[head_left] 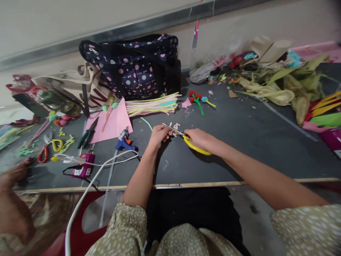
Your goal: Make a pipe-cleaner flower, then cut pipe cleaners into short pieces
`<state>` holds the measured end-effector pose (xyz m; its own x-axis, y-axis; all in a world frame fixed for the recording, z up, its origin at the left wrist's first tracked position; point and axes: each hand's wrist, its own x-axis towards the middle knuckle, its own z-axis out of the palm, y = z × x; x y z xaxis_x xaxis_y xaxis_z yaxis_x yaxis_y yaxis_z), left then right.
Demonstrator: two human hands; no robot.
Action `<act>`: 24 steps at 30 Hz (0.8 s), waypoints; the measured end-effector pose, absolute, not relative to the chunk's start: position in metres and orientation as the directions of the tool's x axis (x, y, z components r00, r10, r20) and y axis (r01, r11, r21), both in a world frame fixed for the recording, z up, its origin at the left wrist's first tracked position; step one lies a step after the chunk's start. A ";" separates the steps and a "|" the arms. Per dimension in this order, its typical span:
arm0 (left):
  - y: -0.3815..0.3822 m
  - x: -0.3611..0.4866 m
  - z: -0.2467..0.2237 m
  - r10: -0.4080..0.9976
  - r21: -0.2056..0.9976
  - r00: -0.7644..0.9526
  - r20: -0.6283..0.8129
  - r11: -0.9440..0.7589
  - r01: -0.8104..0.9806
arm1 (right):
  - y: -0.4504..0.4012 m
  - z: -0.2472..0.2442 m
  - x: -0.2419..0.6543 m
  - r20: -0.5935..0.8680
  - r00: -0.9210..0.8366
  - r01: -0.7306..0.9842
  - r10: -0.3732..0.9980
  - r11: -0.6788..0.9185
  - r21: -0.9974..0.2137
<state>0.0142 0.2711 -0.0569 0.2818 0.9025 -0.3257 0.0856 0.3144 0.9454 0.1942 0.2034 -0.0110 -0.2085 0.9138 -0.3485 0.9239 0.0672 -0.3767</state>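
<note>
My right hand [199, 139] is closed round the yellow-handled scissors [196, 148], whose blades point left toward my other hand. With fingers pinched together, my left hand [160, 134] holds a thin, pale pipe cleaner [171, 124] close to the blades. Most of that strand is hidden by the fingers. Short cream-coloured cut pieces [176, 128] lie on the dark table [226, 160] just behind the blades. A mint-green pipe cleaner [146, 123] runs up to the back of my left hand; whether the hand grips it I cannot tell.
Behind my hands lies a bundle of pastel pipe cleaners [151, 105]. A blue glue gun [125, 141] with a white cable, green-handled pliers [88, 135] and red-and-yellow scissors [50, 145] are left. Dried husks [295, 85] spread at right. Another person's hand [20, 170] rests far left.
</note>
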 end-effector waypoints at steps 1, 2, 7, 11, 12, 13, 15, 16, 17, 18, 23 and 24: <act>0.271 0.014 -0.057 0.902 0.946 0.284 -0.324 0.313 0.085 | 0.203 -0.011 0.194 -0.347 -0.209 0.924 0.914 0.068 -0.375; 0.271 0.014 -0.057 0.902 0.946 0.286 -0.323 0.312 0.083 | 0.203 -0.012 0.194 -0.346 -0.207 0.925 0.915 0.068 -0.375; 0.270 0.015 -0.056 0.906 0.947 0.276 -0.321 0.312 0.079 | 0.203 -0.011 0.193 -0.348 -0.194 0.925 0.917 0.054 -0.375; 0.270 0.015 -0.056 0.908 0.948 0.273 -0.318 0.309 0.075 | 0.203 -0.007 0.191 -0.352 -0.188 0.926 0.917 0.046 -0.374; 0.270 0.015 -0.055 0.906 0.947 0.276 -0.320 0.311 0.076 | 0.203 -0.006 0.190 -0.352 -0.186 0.927 0.917 0.045 -0.373; 0.270 0.014 -0.054 0.902 0.945 0.283 -0.325 0.316 0.078 | 0.203 -0.006 0.190 -0.352 -0.185 0.928 0.918 0.045 -0.370; 0.270 0.013 -0.052 0.890 0.940 0.304 -0.339 0.333 0.075 | 0.202 -0.007 0.193 -0.349 -0.190 0.924 0.918 0.047 -0.379; 0.270 0.012 -0.050 0.885 0.937 0.313 -0.346 0.343 0.065 | 0.202 -0.008 0.196 -0.342 -0.197 0.916 0.919 0.049 -0.398; 0.270 0.011 -0.049 0.882 0.935 0.318 -0.348 0.352 0.045 | 0.202 -0.010 0.199 -0.322 -0.209 0.900 0.923 0.053 -0.432; 0.270 0.010 -0.048 0.884 0.934 0.315 -0.344 0.358 0.015 | 0.201 -0.012 0.203 -0.284 -0.219 0.874 0.933 0.058 -0.483; 0.278 0.004 -0.051 0.972 0.970 0.096 -0.213 0.223 -0.098 | 0.198 -0.024 0.228 -0.144 -0.079 0.481 0.986 -0.089 -0.872; 0.279 0.002 -0.052 0.984 0.982 0.039 -0.174 0.176 -0.069 | 0.197 -0.026 0.232 -0.171 -0.054 0.329 0.984 -0.144 -0.933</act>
